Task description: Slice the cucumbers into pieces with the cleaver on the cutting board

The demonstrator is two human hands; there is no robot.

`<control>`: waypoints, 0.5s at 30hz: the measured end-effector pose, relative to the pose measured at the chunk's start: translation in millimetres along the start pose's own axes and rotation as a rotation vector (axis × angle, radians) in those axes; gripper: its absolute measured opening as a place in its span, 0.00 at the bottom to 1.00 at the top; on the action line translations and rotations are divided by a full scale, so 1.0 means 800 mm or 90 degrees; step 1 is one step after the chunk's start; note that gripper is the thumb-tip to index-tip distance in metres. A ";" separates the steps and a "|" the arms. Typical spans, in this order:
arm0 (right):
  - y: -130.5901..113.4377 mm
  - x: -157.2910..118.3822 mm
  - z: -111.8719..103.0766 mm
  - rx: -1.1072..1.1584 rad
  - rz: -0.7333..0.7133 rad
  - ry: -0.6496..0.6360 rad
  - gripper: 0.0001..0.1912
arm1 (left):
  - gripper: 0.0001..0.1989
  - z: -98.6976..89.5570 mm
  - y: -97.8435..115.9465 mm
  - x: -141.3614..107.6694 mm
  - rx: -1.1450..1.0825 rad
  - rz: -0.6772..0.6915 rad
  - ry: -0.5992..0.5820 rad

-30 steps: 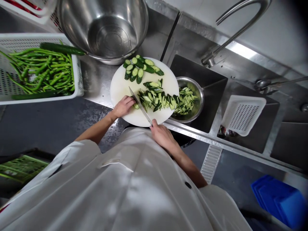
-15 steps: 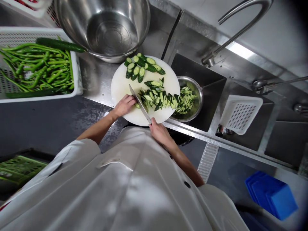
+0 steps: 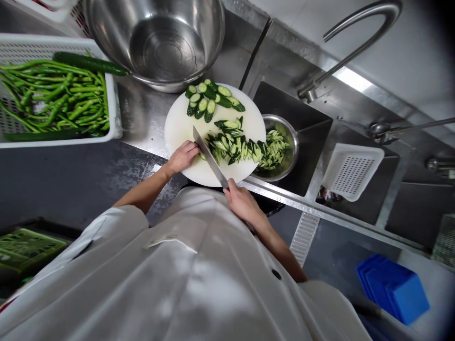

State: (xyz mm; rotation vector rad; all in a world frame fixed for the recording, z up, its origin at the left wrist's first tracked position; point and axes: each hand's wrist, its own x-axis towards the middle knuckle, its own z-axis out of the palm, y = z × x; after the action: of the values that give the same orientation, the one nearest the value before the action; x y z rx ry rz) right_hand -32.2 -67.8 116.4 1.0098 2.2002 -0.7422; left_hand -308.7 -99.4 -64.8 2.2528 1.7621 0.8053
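My right hand [image 3: 242, 201] is closed round the handle of a kitchen knife [image 3: 212, 160], whose blade slants across the round white cutting board [image 3: 177, 118]. Left of the blade, my left hand [image 3: 184, 157] presses with bent fingers on a piece of cucumber [image 3: 202, 155], mostly hidden under the fingertips. Cut cucumber strips [image 3: 234, 149] spread over the board right of the knife. Several thick cucumber chunks [image 3: 209, 106] sit at the board's far side. More strips fill a metal bowl [image 3: 295, 154] beside the board, over the sink.
A large steel basin [image 3: 156, 47] stands behind the board. On the left, a white basket [image 3: 115, 113] holds long green peppers [image 3: 71, 102] and whole cucumbers [image 3: 88, 63]. Right are a curved faucet [image 3: 355, 54] and a white perforated basket [image 3: 355, 170] at the sinks. Blue bins [image 3: 394, 286] stand on the floor.
My right hand has drawn the knife slightly back and to the right. My left hand stays almost in the same place on the cucumber piece. The view has shifted slightly.
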 end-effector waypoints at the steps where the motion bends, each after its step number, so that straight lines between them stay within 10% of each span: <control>1: 0.000 0.001 0.000 0.002 0.000 -0.003 0.17 | 0.15 0.001 0.000 0.000 0.002 0.003 0.001; 15: 0.001 0.000 -0.001 0.013 -0.002 -0.001 0.18 | 0.12 0.006 -0.003 -0.003 -0.020 -0.006 0.034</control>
State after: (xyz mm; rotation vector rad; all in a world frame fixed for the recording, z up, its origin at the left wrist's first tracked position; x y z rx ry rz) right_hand -31.5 -67.0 116.8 1.0159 2.1981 -0.7674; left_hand -308.8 -100.3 -70.4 2.2210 1.7698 0.8934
